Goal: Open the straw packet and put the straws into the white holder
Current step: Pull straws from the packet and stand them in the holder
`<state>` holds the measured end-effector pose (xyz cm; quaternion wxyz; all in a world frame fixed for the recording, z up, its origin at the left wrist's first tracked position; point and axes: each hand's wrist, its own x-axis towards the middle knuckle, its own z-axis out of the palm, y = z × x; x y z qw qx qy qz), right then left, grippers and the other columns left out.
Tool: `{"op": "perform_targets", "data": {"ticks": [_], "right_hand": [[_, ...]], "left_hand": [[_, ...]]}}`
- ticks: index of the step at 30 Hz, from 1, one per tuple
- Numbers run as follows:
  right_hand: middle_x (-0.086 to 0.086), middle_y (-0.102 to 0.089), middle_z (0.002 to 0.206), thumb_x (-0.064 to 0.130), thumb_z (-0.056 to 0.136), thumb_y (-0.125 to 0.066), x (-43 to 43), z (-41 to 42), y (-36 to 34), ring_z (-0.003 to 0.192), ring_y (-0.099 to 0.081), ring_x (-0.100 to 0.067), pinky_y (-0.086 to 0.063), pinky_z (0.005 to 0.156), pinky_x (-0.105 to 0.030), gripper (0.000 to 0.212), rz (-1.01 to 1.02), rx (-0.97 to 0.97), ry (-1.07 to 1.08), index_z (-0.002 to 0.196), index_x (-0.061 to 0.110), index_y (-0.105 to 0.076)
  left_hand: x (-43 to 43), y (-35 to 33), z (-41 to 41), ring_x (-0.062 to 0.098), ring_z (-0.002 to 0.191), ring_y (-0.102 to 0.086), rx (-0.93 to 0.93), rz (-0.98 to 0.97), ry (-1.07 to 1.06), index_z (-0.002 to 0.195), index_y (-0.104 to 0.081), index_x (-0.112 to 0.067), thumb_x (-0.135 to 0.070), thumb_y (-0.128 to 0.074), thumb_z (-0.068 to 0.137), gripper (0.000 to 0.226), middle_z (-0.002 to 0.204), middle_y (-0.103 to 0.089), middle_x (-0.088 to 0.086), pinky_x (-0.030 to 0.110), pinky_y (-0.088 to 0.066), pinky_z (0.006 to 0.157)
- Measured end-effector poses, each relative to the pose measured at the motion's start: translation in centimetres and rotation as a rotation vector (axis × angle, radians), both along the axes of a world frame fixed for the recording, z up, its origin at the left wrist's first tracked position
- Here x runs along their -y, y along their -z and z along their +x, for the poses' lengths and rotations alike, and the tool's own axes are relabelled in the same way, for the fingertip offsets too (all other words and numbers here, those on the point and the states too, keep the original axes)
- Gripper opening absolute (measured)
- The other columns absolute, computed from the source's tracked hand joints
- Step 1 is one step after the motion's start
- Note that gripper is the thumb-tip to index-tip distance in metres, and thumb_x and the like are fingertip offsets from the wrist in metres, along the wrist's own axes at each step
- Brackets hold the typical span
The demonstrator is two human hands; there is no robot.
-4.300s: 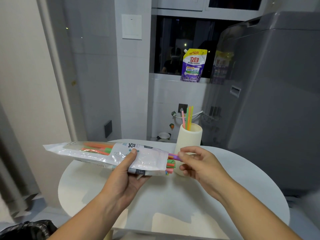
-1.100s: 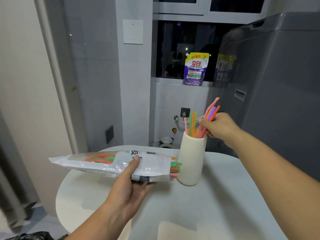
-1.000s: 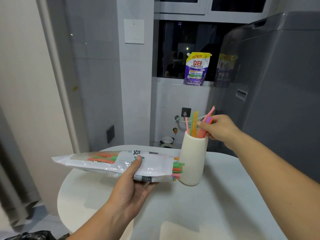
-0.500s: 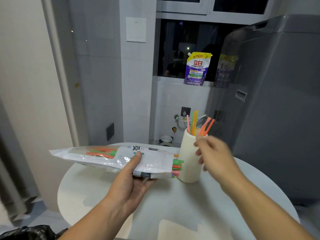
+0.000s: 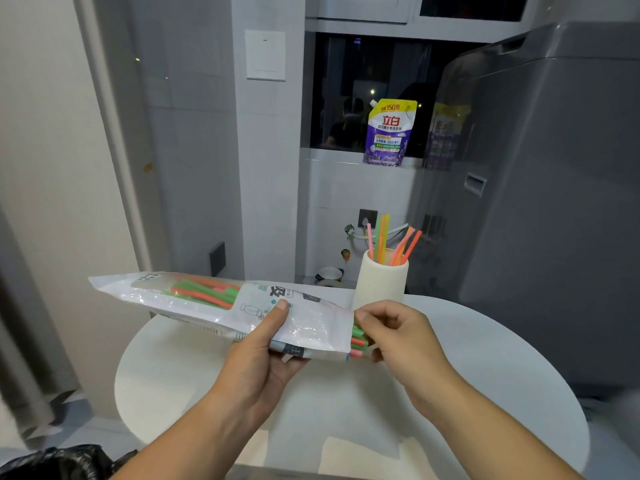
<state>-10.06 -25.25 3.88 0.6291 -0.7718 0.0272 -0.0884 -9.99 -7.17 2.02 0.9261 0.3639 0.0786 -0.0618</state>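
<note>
Five straws (image 5: 391,244) upright in white holder (image 5: 381,282), at back of round worktop (image 5: 485,358). Packet (image 5: 214,303) held level above worktop, open end just beside holder; green and orange tips (image 5: 358,337) poking out. Left hand (image 5: 263,351) grasping packet from below, thumb on top. Right hand (image 5: 398,337) at open end, fingers curled against tips; whether gripping them, impossible to tell. Detergent pouch (image 5: 389,133) on sill (image 5: 346,161) behind.

- Left hand (image 5: 263,355) grips packet (image 5: 194,299), thumb on top, above table (image 5: 485,375).
- Right hand (image 5: 405,341), fingers curled, at straw ends (image 5: 358,339) poking from packet mouth; grip unclear.
- Holder (image 5: 381,282) upright on table, straws (image 5: 381,240) inside.
</note>
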Motion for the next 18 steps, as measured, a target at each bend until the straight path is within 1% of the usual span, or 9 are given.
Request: {"op": "perform_targets", "data": {"ticks": [2, 4, 6, 7, 8, 10, 13, 15, 18], "right_hand": [[0.000, -0.075, 0.081, 0.018, 0.092, -0.065, 0.2, 0.0, 0.0, 0.076, -0.067, -0.019, -0.048, 0.058, -0.024, 0.013, -0.066, 0.052, 0.012, 0.083, 0.017, -0.075], [0.006, -0.074, 0.079, 0.024, 0.088, -0.068, 0.3, -0.1, 0.0, 0.077, -0.064, -0.016, -0.049, 0.063, -0.024, 0.009, -0.074, 0.090, -0.025, 0.083, 0.022, -0.075], [0.006, -0.074, 0.083, 0.035, 0.080, -0.073, 0.3, -0.2, 0.0, 0.084, -0.066, -0.027, -0.058, 0.074, -0.038, 0.011, -0.075, 0.112, -0.086, 0.085, 0.026, -0.076], [0.005, -0.074, 0.085, 0.035, 0.078, -0.075, 0.2, -0.2, 0.0, 0.087, -0.065, -0.032, -0.059, 0.077, -0.046, 0.012, -0.074, 0.117, -0.109, 0.086, 0.028, -0.077], [0.003, -0.075, 0.085, 0.030, 0.079, -0.076, 0.3, -0.2, 0.0, 0.086, -0.065, -0.034, -0.059, 0.078, -0.048, 0.008, -0.083, 0.119, -0.121, 0.087, 0.028, -0.077], [0.001, -0.076, 0.084, 0.017, 0.084, -0.075, 0.6, 0.0, 0.0, 0.078, -0.065, -0.027, -0.058, 0.072, -0.040, 0.008, -0.081, 0.104, -0.114, 0.088, 0.024, -0.077], [-0.009, -0.076, 0.085, 0.009, 0.085, -0.074, 0.9, 0.2, -0.1, 0.070, -0.065, -0.018, -0.055, 0.061, -0.027, 0.008, -0.037, 0.071, -0.109, 0.089, 0.015, -0.076], [-0.014, -0.075, 0.084, 0.005, 0.086, -0.073, 1.1, 0.2, -0.2, 0.064, -0.063, -0.016, -0.055, 0.060, -0.025, 0.007, 0.014, 0.054, -0.104, 0.089, 0.010, -0.075], [-0.012, -0.070, 0.077, 0.004, 0.087, -0.071, 1.6, 0.4, -0.2, 0.061, -0.061, -0.014, -0.053, 0.059, -0.023, 0.005, 0.095, 0.033, -0.067, 0.089, 0.007, -0.075]], "left_hand": [[-0.2, 0.0, 0.1, 0.027, 0.112, -0.072, -0.007, -0.010, -0.003, 0.135, -0.061, -0.011, -0.022, -0.074, 0.080, 0.058, 0.123, -0.075, 0.012, 0.042, -0.064, 0.073], [-0.3, 0.0, 0.1, 0.027, 0.113, -0.072, -0.012, -0.023, 0.001, 0.135, -0.061, -0.010, -0.023, -0.074, 0.077, 0.061, 0.123, -0.075, 0.013, 0.043, -0.064, 0.072], [-0.4, 0.0, 0.2, 0.027, 0.112, -0.072, -0.014, -0.033, 0.008, 0.134, -0.061, -0.010, -0.023, -0.074, 0.076, 0.061, 0.121, -0.075, 0.013, 0.044, -0.064, 0.073], [-0.4, 0.0, 0.2, 0.028, 0.112, -0.072, -0.014, -0.038, 0.010, 0.134, -0.061, -0.010, -0.023, -0.074, 0.076, 0.061, 0.121, -0.076, 0.013, 0.045, -0.064, 0.075], [-0.4, 0.0, 0.2, 0.028, 0.111, -0.073, -0.012, -0.042, 0.013, 0.135, -0.060, -0.010, -0.023, -0.074, 0.076, 0.062, 0.121, -0.076, 0.013, 0.046, -0.064, 0.076], [-0.4, 0.0, 0.2, 0.027, 0.107, -0.074, -0.009, -0.047, 0.012, 0.134, -0.061, -0.011, -0.023, -0.074, 0.075, 0.061, 0.119, -0.076, 0.013, 0.047, -0.064, 0.076], [-0.5, 0.0, 0.3, 0.026, 0.107, -0.074, -0.007, -0.050, 0.003, 0.132, -0.061, -0.012, -0.022, -0.074, 0.075, 0.060, 0.119, -0.077, 0.012, 0.048, -0.064, 0.077], [-0.6, 0.0, 0.4, 0.026, 0.107, -0.074, -0.004, -0.058, -0.003, 0.131, -0.062, -0.012, -0.021, -0.074, 0.075, 0.058, 0.118, -0.077, 0.012, 0.051, -0.063, 0.080], [-0.7, -0.1, 0.4, 0.025, 0.105, -0.075, 0.002, -0.065, -0.011, 0.130, -0.063, -0.013, -0.020, -0.073, 0.075, 0.056, 0.117, -0.077, 0.010, 0.055, -0.061, 0.083]]}}
